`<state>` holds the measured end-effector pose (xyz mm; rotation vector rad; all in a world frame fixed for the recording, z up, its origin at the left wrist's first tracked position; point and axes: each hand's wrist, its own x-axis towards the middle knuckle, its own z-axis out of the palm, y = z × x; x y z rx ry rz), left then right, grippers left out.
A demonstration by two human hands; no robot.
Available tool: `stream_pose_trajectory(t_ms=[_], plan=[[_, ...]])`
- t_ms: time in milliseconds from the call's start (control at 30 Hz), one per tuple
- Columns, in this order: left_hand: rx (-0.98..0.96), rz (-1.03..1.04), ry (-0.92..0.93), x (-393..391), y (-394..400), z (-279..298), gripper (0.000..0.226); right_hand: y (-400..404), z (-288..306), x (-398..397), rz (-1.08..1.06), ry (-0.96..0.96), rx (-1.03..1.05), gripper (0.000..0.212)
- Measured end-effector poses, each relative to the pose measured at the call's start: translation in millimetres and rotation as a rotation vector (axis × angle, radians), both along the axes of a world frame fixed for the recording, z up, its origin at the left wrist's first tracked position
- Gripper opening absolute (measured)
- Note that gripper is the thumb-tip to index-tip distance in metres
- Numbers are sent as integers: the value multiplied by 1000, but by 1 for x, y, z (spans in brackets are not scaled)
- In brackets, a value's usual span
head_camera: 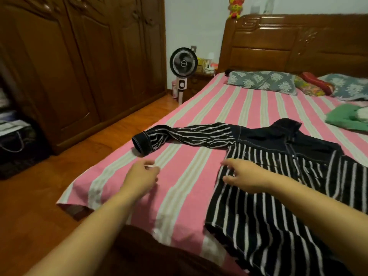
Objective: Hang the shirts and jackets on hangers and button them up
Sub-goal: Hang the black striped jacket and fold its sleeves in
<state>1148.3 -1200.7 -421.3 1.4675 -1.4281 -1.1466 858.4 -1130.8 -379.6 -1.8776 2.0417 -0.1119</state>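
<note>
A black jacket with white stripes [268, 206] lies spread flat on the pink striped bed [189, 176], its dark collar toward the headboard and one sleeve [185, 136] stretched out to the left. My right hand [243, 174] hovers over the jacket's left front edge, fingers loosely spread, holding nothing. My left hand [142, 176] hangs above the bare sheet just left of the jacket, fingers relaxed and empty. No hanger is in view.
A green garment [346, 116] lies at the bed's right edge, with pillows [262, 81] by the wooden headboard [298, 42]. A standing fan [183, 64] and a wooden wardrobe [79, 66] stand left of the bed, across a wooden floor. Dark bags [16, 144] sit at far left.
</note>
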Motion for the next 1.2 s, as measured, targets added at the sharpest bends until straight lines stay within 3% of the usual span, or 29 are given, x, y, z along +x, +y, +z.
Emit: stream_pose_trajectory(t_ms=[67, 167, 233, 333, 400, 433, 500, 533, 600, 700, 833, 900, 933, 967, 1067, 1133, 1200], plan=[[24, 98, 33, 18, -55, -10, 7, -48, -33, 3, -72, 118, -5, 74], [143, 192, 174, 23, -127, -24, 23, -87, -88, 3, -304, 154, 72, 77], [225, 232, 291, 18, -158, -30, 30, -90, -116, 4, -345, 138, 69, 76], [256, 296, 439, 5, -183, -33, 20, -92, -123, 1, -326, 130, 33, 75], [227, 315, 390, -7, -186, -25, 20, -90, -110, -12, -291, -20, 84, 75], [176, 322, 303, -14, -185, -14, 19, -87, -97, -21, -294, -185, 93, 73], [18, 342, 151, -38, -169, 22, 19, -69, -64, -38, -365, -525, -6, 65], [-84, 325, 75, -56, -153, 50, 18, -54, -42, -45, -404, -605, -106, 60], [-379, 180, -60, -97, -112, 108, 20, -16, 5, -62, -477, -673, -276, 50], [-876, -196, -146, -155, -25, 164, 17, 52, 60, -100, -608, -884, -403, 48], [-1257, -893, -339, -218, 130, 141, 7, 157, 72, -149, -858, -1108, -541, 31], [-1130, -1205, -406, -235, 182, 101, 11, 205, 52, -167, -980, -1157, -486, 27], [-1005, -1256, -401, -241, 197, 80, 15, 225, 38, -175, -1028, -1148, -438, 28], [-917, -1212, -363, -249, 204, 63, 20, 240, 24, -184, -1060, -1122, -397, 28], [-620, -778, -252, -265, 193, 19, 27, 267, -11, -194, -1077, -1080, -336, 21], [-422, -628, -366, -267, 177, -2, 29, 271, -33, -194, -1045, -1060, -357, 20], [-316, -661, -511, -267, 165, -13, 29, 268, -52, -196, -1033, -891, -415, 18]])
